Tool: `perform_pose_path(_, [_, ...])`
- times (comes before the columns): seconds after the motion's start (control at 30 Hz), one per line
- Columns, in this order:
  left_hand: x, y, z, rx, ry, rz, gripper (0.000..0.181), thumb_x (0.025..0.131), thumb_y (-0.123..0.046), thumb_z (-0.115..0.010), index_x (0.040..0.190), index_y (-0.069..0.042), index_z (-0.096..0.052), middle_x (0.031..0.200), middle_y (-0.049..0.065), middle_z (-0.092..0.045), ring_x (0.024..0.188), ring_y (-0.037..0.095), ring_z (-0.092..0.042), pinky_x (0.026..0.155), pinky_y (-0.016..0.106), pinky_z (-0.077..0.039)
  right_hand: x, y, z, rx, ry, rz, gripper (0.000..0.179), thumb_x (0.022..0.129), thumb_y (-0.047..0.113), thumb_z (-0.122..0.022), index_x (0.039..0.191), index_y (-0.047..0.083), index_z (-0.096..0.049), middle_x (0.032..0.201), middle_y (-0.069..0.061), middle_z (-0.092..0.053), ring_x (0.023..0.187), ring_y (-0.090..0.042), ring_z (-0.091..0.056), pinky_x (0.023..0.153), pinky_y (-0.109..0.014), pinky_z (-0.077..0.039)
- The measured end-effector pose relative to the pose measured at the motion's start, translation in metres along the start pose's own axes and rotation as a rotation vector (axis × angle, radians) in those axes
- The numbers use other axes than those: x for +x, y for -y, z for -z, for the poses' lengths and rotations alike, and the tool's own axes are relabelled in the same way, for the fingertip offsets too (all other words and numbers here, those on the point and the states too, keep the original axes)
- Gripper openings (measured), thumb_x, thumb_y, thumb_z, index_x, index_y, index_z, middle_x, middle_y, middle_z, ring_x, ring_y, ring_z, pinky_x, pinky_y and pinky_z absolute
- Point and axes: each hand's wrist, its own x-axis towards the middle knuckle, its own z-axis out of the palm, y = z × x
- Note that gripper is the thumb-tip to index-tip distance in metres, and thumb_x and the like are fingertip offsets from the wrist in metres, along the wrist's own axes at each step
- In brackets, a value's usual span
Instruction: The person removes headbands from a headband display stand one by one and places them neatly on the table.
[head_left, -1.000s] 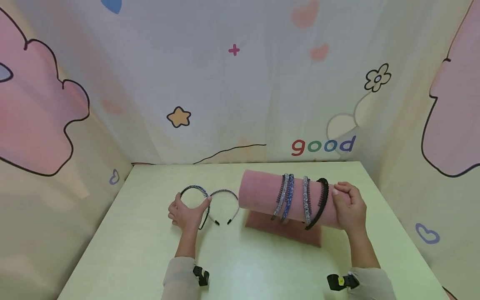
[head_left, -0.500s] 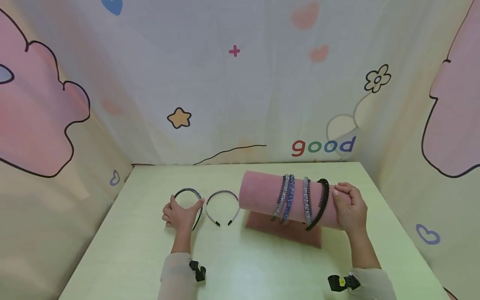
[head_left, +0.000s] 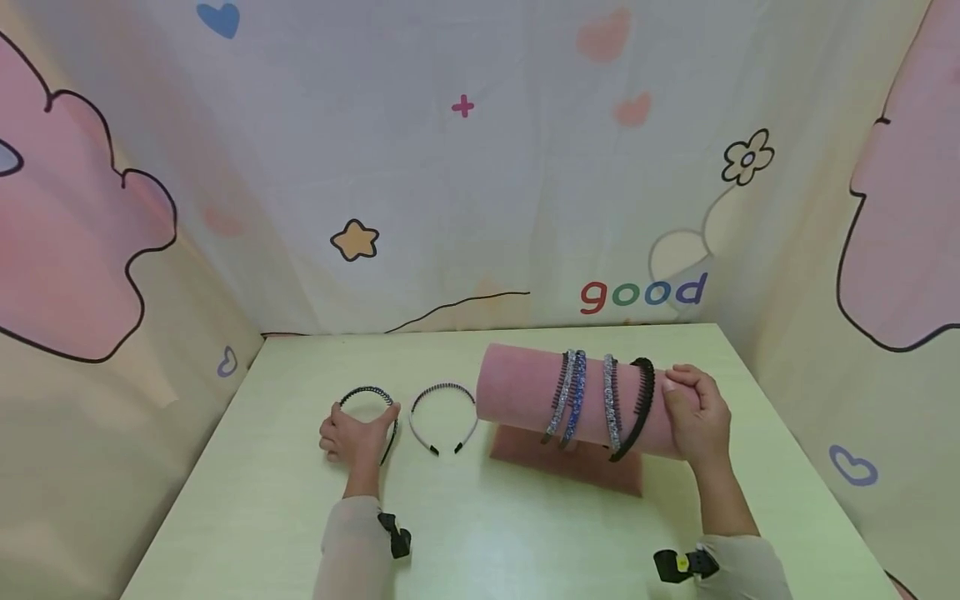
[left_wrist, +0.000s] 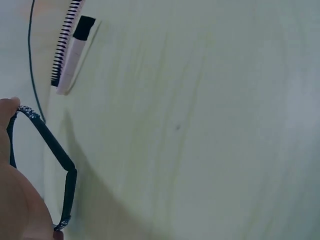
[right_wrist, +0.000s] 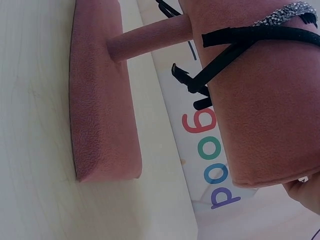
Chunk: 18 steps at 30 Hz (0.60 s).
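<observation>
My left hand point(head_left: 356, 437) holds a dark headband point(head_left: 368, 389) by its two sides, thumb on one and fingers on the other. The left wrist view shows this headband point(left_wrist: 53, 144) with a glittery patch near the thumb. Beside it on the table lies a pale headband point(head_left: 418, 429) with black tips and comb teeth. My right hand point(head_left: 702, 417) grips the right end of a pink padded roll point(head_left: 517, 383). Around the roll sit a silver glitter headband point(head_left: 558, 404), a blue one point(head_left: 577, 400), another silver one point(head_left: 611, 400) and a black one point(head_left: 643, 410).
The roll stands on a post point(right_wrist: 152, 39) above a flat pink base point(head_left: 566, 462) on the light table point(head_left: 465, 533). A printed curtain point(head_left: 465, 183) rises behind the table and along both sides.
My left hand has moved left and slightly nearer with the dark headband, which no longer overlaps the pale one. The right hand and the roll have stayed in place.
</observation>
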Motion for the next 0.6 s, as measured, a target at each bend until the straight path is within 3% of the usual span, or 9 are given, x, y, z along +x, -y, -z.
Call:
perform_pose_path(0.17, [-0.0023, 0.0084, -0.0076, 0.039, -0.024, 0.027, 0.114, 0.056, -0.054, -0.082, 0.143, -0.007, -0.026, 0.136, 0.024, -0.023, 0.12, 0.041, -0.018, 0.093, 0.057, -0.016, -0.0017, 0.0027, -0.0002, -0.003, 0.005, -0.017, 0.021, 0.089, 0.007, -0.056, 0.103, -0.009, -0.058, 0.113, -0.013, -0.058, 0.101, 0.001, -0.049, 0.082, -0.018, -0.035])
perform_pose_path(0.27, [-0.0023, 0.0098, -0.0097, 0.049, -0.04, 0.034, 0.113, 0.056, -0.053, -0.081, 0.143, -0.007, -0.026, 0.136, 0.024, -0.023, 0.12, 0.041, -0.017, 0.093, 0.058, -0.015, -0.0018, 0.0066, -0.0008, -0.006, 0.004, -0.019, 0.02, 0.089, 0.005, -0.056, 0.102, -0.009, -0.059, 0.115, -0.019, -0.056, 0.1, 0.002, -0.048, 0.082, -0.018, -0.035])
perform_pose_path(0.6, [-0.0053, 0.0109, -0.0106, 0.125, -0.034, -0.029, 0.109, 0.057, -0.049, -0.084, 0.139, -0.003, -0.03, 0.134, 0.027, -0.021, 0.119, 0.045, -0.016, 0.093, 0.058, -0.015, 0.0, 0.0006, 0.0004, -0.008, 0.009, -0.05, 0.019, 0.089, 0.007, -0.056, 0.103, -0.006, -0.061, 0.116, -0.016, -0.056, 0.101, 0.002, -0.047, 0.083, -0.018, -0.034])
